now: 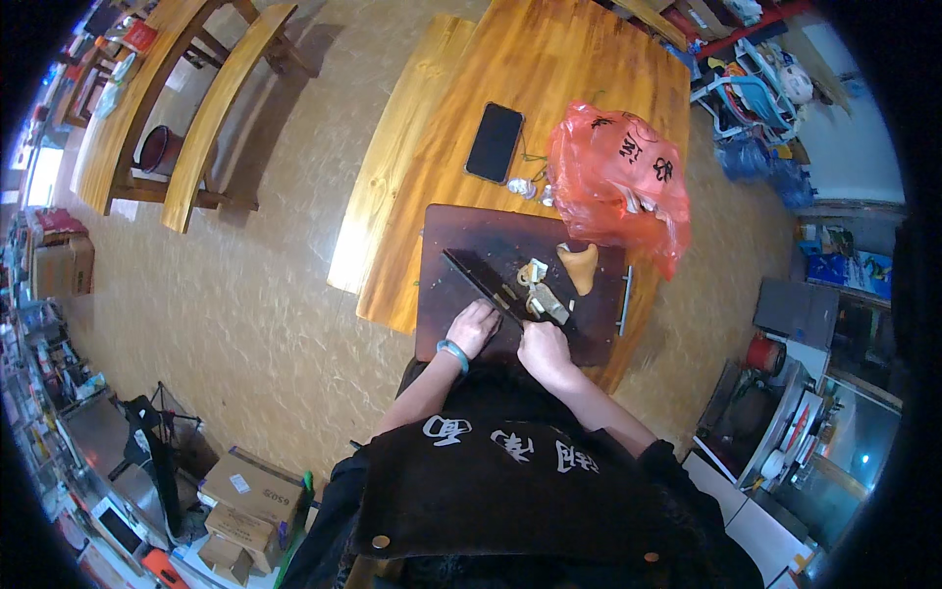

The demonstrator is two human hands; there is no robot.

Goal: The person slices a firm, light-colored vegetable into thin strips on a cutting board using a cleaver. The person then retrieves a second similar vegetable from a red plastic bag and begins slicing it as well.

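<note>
My right hand (544, 352) grips the handle end of a dark, broad-bladed cleaver (482, 283). The blade slants up and left across a dark brown cutting board (449, 228), with small pale bits stuck to it. Close against the blade's left side are the curled fingers of my left hand (475, 327); whatever may lie under them is hidden. Sliced pale food pieces (543, 298) lie to the right of the cleaver. Farther right, a larger tan, curved food piece (581, 269) rests on the board. A metal handle (625, 302) lines the board's right edge.
A red plastic bag (618, 177) bearing writing overlaps the board's upper right corner. Beyond the board, a smartphone (494, 142) and a small crumpled whitish item (522, 188) lie on the wooden table (544, 66). A wooden bench (394, 162) runs along the table's left side.
</note>
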